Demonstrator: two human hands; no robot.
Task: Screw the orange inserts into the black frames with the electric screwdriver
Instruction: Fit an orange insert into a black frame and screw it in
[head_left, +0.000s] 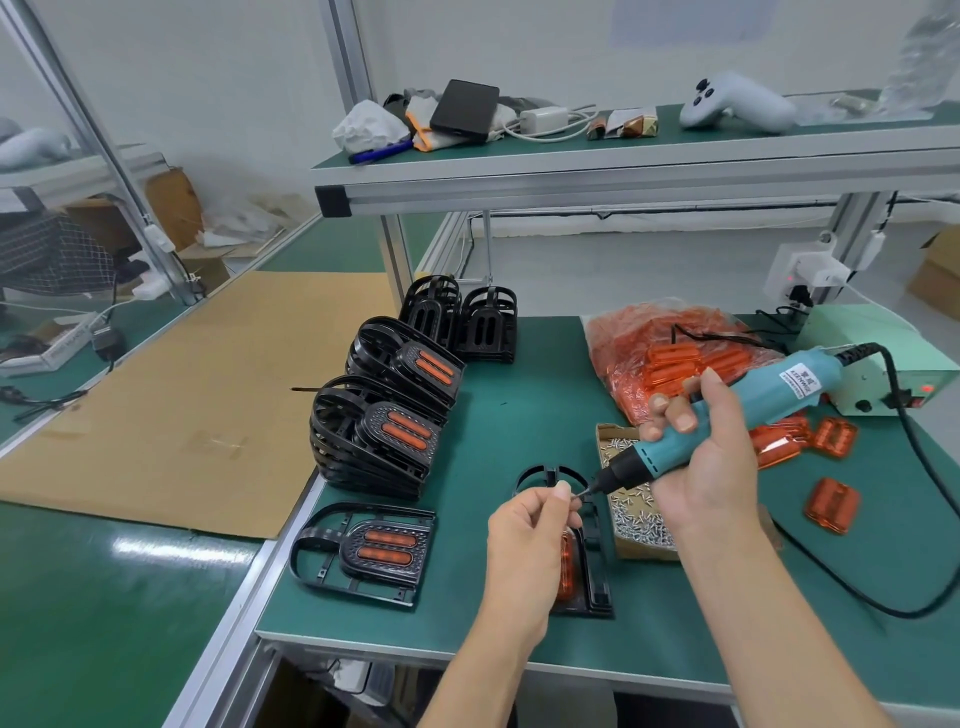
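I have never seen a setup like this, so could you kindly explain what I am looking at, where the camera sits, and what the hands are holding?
There is no robot here: a person works with bare hands, and the single picture comes from a camera worn on their head, looking forward and down.

The right hand grips a teal electric screwdriver, its tip pointing left. The left hand pinches what looks like a small screw at that tip. Below the hands lies a black frame with an orange insert in it.

On the green table are also a finished frame lying flat, stacks of frames, a cardboard tray of screws, a bag of orange inserts and a few loose inserts.
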